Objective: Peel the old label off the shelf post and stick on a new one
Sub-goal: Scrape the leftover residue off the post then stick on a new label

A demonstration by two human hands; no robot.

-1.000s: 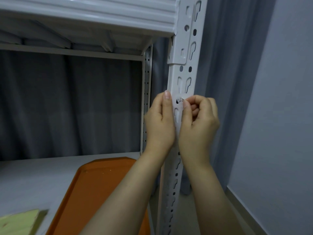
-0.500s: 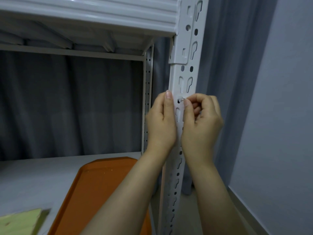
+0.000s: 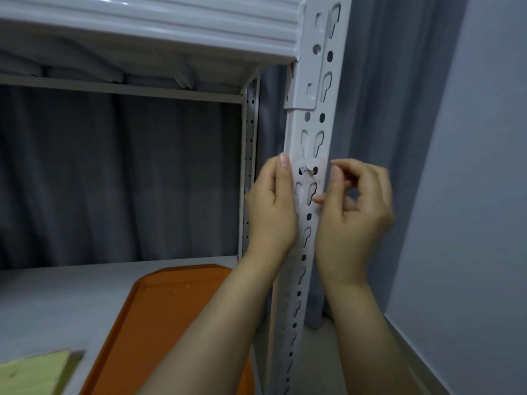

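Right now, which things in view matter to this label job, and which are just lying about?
Job: post; label on it; left hand flat against the post; right hand at the label's edge. No new label in view.
Lying about: tray on the shelf; board; curtain.

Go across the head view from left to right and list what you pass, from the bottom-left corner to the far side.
In order: wooden board → orange tray → left hand → old label on the shelf post → right hand → grey wall.
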